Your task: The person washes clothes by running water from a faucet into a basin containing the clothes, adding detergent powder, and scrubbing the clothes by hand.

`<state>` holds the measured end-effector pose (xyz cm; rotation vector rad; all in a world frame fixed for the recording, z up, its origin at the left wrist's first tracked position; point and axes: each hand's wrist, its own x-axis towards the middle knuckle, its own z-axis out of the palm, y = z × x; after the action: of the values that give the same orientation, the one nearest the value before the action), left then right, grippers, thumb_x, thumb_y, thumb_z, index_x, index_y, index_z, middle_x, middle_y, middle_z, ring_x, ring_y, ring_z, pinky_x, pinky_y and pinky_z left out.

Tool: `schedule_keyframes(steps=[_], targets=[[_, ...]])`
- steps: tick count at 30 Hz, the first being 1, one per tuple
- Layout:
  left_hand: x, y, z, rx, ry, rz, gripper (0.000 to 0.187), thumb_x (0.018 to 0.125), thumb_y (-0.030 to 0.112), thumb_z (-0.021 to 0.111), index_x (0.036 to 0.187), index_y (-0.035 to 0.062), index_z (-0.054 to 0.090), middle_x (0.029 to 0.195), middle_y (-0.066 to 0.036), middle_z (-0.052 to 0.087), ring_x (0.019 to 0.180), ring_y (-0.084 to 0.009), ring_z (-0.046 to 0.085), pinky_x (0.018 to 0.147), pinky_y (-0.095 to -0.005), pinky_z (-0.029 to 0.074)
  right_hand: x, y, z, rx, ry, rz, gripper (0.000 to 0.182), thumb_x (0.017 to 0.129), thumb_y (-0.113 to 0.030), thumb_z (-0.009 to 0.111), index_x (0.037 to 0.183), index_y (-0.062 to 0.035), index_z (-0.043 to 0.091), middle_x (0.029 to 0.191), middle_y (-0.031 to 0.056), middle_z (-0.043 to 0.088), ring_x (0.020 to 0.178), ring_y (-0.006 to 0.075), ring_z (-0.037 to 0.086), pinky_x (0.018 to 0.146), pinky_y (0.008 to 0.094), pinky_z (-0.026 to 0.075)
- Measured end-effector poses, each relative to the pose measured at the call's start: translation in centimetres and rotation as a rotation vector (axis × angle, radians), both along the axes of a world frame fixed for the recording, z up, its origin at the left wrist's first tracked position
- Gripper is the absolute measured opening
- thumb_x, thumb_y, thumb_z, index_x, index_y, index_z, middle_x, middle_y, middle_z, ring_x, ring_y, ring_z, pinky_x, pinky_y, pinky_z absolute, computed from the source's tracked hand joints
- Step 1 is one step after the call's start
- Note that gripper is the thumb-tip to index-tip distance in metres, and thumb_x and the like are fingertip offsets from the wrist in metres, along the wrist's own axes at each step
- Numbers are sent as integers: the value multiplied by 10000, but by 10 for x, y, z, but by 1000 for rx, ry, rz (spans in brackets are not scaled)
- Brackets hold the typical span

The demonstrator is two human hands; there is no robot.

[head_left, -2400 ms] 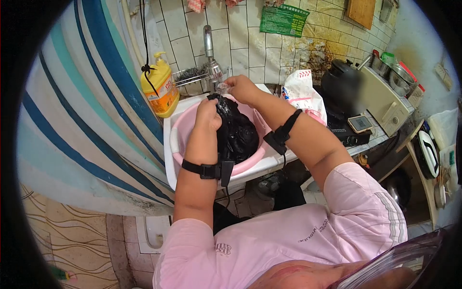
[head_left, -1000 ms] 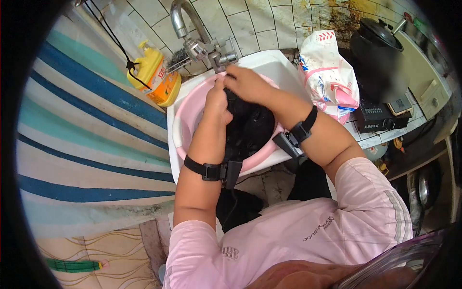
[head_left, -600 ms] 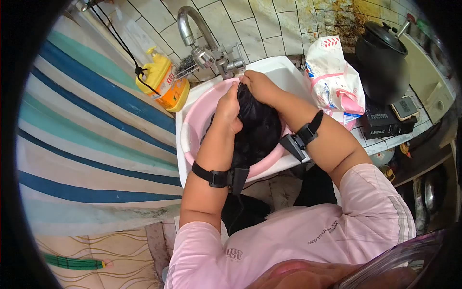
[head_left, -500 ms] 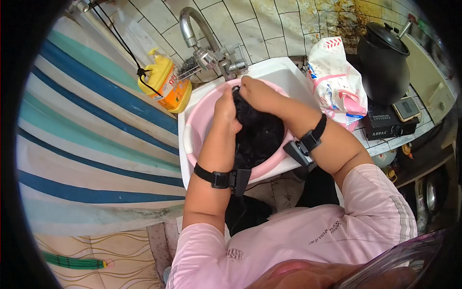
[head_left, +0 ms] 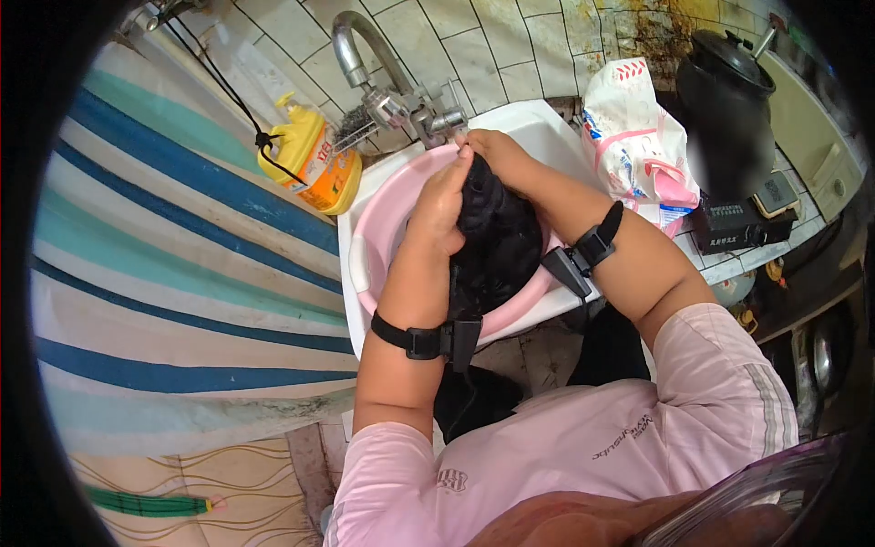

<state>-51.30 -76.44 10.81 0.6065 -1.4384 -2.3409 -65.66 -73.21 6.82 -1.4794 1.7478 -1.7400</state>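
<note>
A bunched black cloth [head_left: 499, 239], wet-looking and folded on itself, fills much of the pink basin [head_left: 394, 190]. My left hand [head_left: 443, 202] is closed on the cloth's left upper edge, thumb pointing toward the faucet. Beside it, my right hand [head_left: 493, 151] has its fingers curled round the top of the cloth. Both hands meet near the basin's far rim, just below the faucet [head_left: 390, 102]. What kind of garment the cloth is cannot be made out.
The basin sits in a white sink [head_left: 538, 117]. To the left stand a yellow pump bottle [head_left: 314, 164] and a striped curtain [head_left: 200, 246]. On the right are a white-and-pink plastic bag [head_left: 638, 146], a black pot [head_left: 725, 118] and a black box [head_left: 734, 226].
My hands have come closer together and shifted slightly right and toward the faucet. The black cloth is drawn up higher between them.
</note>
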Motion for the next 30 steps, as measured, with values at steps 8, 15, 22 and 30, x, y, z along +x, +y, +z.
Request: schedule_keyframes(steps=[8,15,22,30], targets=[[11,-41,-5,131,90,109,392,948,338,467,1133,13,582,1094,-144,634,980,-300,623,900,-468,479,-5,35,39,298,-512,283,460,816,-285,659,1160,-1,549,966,179,629,864,275,619,706,438,521],[7,-51,-16,81,81,171,273,943,249,497,1091,27,555,1014,-132,626,912,-275,632,801,-435,523,-42,38,24,660,295,-21,445,804,-375,672,955,39,616,900,144,635,835,236,628,684,336,526],[7,-32,-12,-67,22,345,330,940,226,491,1181,0,502,1053,-143,590,933,-255,608,784,-395,518,-39,55,15,1109,50,67,340,838,-273,549,968,23,653,796,173,664,583,300,648,519,414,532],[14,-47,6,-169,-52,339,219,939,205,485,1023,6,524,927,-131,604,798,-244,622,686,-388,531,-25,29,-3,1216,-78,203,353,869,-310,474,942,3,619,735,173,649,540,282,636,514,391,513]])
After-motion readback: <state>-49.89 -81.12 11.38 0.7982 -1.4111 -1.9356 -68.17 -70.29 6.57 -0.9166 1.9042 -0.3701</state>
